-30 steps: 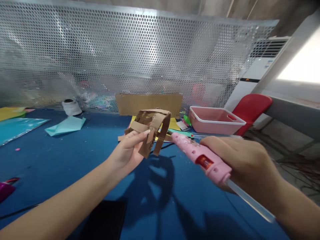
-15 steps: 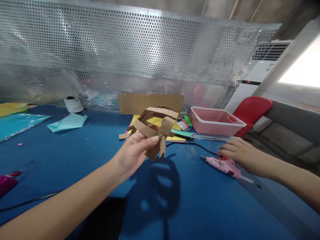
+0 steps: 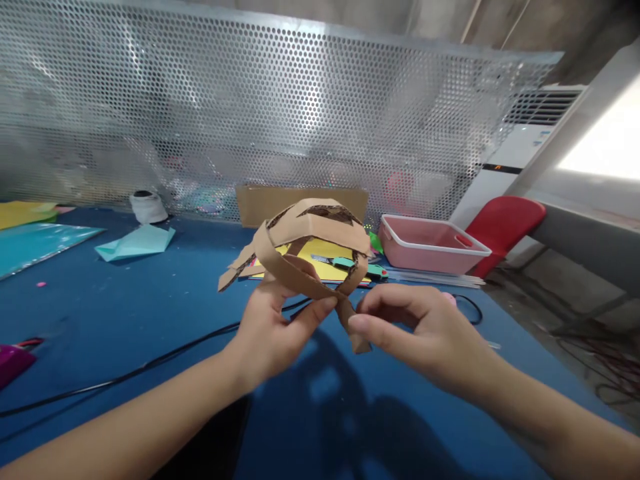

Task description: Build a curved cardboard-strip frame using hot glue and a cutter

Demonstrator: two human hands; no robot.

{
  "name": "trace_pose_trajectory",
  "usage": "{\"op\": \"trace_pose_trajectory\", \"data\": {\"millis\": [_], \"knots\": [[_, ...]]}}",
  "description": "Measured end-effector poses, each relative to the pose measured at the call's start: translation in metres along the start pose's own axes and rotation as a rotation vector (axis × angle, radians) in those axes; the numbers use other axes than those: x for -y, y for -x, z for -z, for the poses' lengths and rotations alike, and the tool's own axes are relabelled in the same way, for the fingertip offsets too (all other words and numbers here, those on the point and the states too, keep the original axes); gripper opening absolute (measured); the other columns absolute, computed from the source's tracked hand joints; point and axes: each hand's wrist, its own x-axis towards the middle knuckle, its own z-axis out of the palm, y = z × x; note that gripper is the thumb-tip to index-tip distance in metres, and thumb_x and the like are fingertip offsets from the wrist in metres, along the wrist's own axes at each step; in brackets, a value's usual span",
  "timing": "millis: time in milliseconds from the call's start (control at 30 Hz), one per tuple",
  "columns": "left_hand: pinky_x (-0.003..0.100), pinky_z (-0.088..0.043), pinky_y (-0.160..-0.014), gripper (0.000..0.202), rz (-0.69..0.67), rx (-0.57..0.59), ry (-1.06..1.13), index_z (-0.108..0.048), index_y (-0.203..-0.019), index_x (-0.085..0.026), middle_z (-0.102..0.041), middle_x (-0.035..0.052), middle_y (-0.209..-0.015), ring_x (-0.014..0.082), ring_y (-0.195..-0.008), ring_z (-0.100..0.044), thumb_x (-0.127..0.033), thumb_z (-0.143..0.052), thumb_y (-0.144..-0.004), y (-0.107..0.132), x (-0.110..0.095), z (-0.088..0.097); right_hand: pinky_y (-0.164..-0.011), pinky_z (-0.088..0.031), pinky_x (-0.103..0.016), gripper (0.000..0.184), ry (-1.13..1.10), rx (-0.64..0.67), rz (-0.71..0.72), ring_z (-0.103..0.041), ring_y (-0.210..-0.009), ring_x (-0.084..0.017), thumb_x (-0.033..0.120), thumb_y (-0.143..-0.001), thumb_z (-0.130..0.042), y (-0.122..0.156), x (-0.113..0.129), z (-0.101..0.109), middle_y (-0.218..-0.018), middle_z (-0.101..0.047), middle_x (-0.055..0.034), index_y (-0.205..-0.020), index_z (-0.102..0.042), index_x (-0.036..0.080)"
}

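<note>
Workpiece: an openwork frame of bent brown corrugated cardboard strips (image 3: pixel 313 227), held up in front of the person, above a blue table surface (image 3: pixel 165 293). The strips curve over the top as bands; one strip end juts out at the left, and two strips meet low at the right, where a narrow tab hangs down at a tilt.

Left hand (image 3: pixel 275 333): grips the frame from below. The thumb presses against the cardboard at the low junction; the curved front band passes over the fingers, which are partly hidden.

Right hand (image 3: pixel 420 330): fingers curled, thumb tip lying against the hanging tab. Whether the fingers close on the tab from behind cannot be told—they are partly concealed.

Surrounding items: behind the frame, a yellow paper sheet (image 3: pixel 315 251) carries a mint-green cutter knife (image 3: pixel 373 271). Right of the knife lie clear slender sticks (image 3: pixel 440 278), just in front of a pink plastic basket with a white rim (image 3: pixel 425 259). A pink tool (image 3: pixel 449 299) is mostly hidden behind the right hand. A black cable (image 3: pixel 165 362) crosses the table at the left. At the rear, a flat brown cardboard panel (image 3: pixel 255 207) stands before a perforated metal screen (image 3: pixel 225 100).
</note>
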Motion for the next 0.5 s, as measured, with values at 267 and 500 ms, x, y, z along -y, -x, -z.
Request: {"op": "trace_pose_trajectory", "data": {"millis": [267, 500], "knots": [[0.030, -0.045, -0.086, 0.010, -0.152, -0.007, -0.045, -0.070, -0.084, -0.024, -0.058, 0.0021, -0.090, 0.0179, -0.088, -0.055, -0.015, -0.068, -0.080, 0.007, -0.001, 0.000, -0.045, -0.040, -0.018, 0.015, 0.076, -0.257, 0.152, -0.049, -0.049, -0.008, 0.022, -0.079, -0.060, 0.004, -0.003, -0.018, -0.054, -0.056, 0.0024, -0.065, -0.060, 0.017], [0.031, -0.046, -0.081, 0.022, -0.178, 0.007, -0.012, -0.076, -0.090, -0.031, -0.065, 0.0014, -0.082, 0.0189, -0.083, -0.058, -0.013, -0.072, -0.077, 0.012, 0.003, 0.001, -0.046, -0.040, -0.020, 0.015, 0.159, -0.390, 0.327, -0.048, -0.049, -0.008, 0.016, -0.078, -0.063, 0.007, -0.007, -0.021, -0.056, -0.056, 0.0040, -0.064, -0.056, 0.019]]}}
